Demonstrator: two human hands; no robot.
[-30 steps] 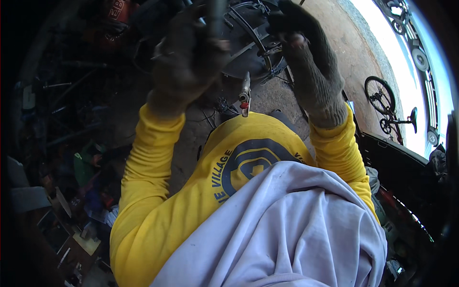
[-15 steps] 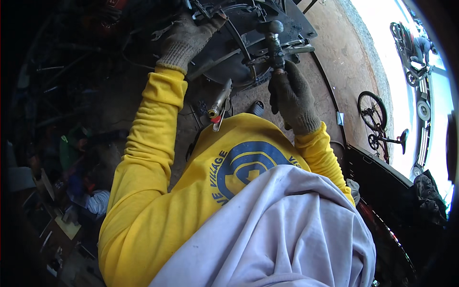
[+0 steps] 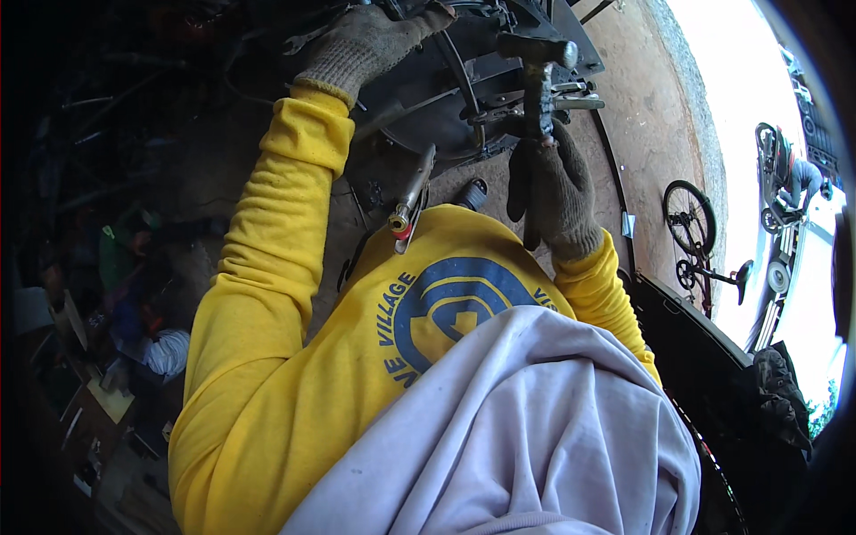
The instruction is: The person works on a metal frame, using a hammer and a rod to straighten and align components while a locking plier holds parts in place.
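Observation:
My right hand [image 3: 557, 192], in a grey-brown knit glove, is closed round the handle of a hammer [image 3: 539, 98]. The hammer stands head-up over the edge of a dark, round metal worktop [image 3: 419, 138]. My left hand [image 3: 370, 49], gloved alike, is at the top edge, closed round a metal bar [image 3: 392, 9] that passes by the thumb; its other fingers are partly cut off. Between the hands lies a curved dark metal strip [image 3: 459, 76]. An open-ended wrench [image 3: 303, 37] shows beside my left hand.
A metal tool with a brass-coloured end and red part [image 3: 413, 196] juts from the worktop towards my body. More metal tools [image 3: 578, 96] lie right of the hammer. A bicycle [image 3: 691, 223] is at the right, with a person [image 3: 802, 178] beyond. Dark clutter [image 3: 107, 339] fills the left.
The hammer has turned, so its head now shows side-on, and it has shifted slightly right with my right hand. My left hand has moved a little up and right in the picture.

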